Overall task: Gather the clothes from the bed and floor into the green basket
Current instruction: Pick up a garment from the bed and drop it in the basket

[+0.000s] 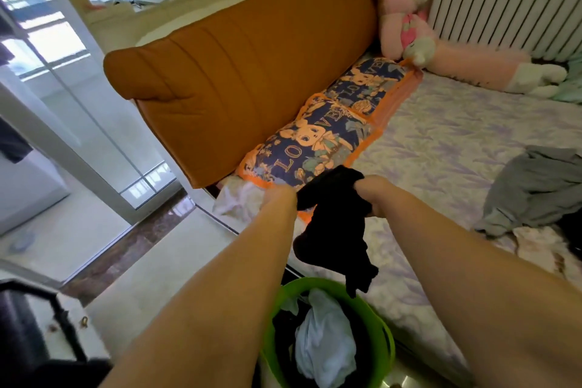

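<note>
Gripping a black garment (333, 230) with both hands, a person holds it up over the edge of a bed (441, 148). The left hand (280, 198) is closed on one upper corner and the right hand (371, 195) is bunched tight on the other, fingers curled into the cloth. The garment hangs between them, its lower end dangling just above the rim of a green basket (271, 340) that stands on the floor beside the bed. A pale blue cloth (324, 340) and dark clothes already lie in the basket. A grey garment (535, 189) lies crumpled on the bed's lilac-patterned sheet, well to the right, with a pale patterned cloth (541, 246) just below it. A white cloth (236, 203) sits bunched at the bed's near corner, beside the left hand. Two navy-and-orange pillows (315, 142) lean on the orange headboard (252, 69), and a pink plush rabbit (406, 16) sits in the far corner by a white radiator (504, 0).
</note>
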The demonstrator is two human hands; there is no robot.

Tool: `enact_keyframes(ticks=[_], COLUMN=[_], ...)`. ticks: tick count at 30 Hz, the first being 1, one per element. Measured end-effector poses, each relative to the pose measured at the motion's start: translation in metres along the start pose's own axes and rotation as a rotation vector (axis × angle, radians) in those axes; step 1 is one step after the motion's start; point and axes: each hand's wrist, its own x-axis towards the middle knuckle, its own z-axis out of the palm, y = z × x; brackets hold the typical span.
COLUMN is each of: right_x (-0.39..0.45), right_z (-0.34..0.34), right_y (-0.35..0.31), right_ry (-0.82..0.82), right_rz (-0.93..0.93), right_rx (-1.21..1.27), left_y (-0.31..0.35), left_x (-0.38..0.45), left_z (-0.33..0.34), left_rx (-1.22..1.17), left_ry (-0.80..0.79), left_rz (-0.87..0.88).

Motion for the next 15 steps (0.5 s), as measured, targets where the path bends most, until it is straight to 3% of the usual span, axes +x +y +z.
enact_keyframes(ticks=[1, 4, 6, 9, 15], right_x=[0.0, 0.0, 0.005, 0.006, 0.029], right_z=[0.005, 0.032, 0.049, 0.068, 0.089], right_y=[0.002, 0.022, 0.038, 0.06, 0.105], right_ry=[-0.043, -0.16, -0.19, -0.258, -0.35], right_rz=[-0.006, 0.019, 0.029, 0.062, 0.213], right_rx=[-0.04, -0.194, -0.155, -0.111, 0.056], left_y=[-0.007, -0.032, -0.054, -0.085, -0.151], left_x=[-0.01, -0.029, -0.024, 0.0, 0.046], left_z=[0.0, 0.005, 0.011, 0.013, 0.008], left_rx=[0.106, -0.124, -0.13, -0.216, -0.286], left_ry=[-0.062, -0.214, -0.329, -0.366, -0.286], left_rz=[-0.023, -0.179, -0.251, -0.396, -0.318])
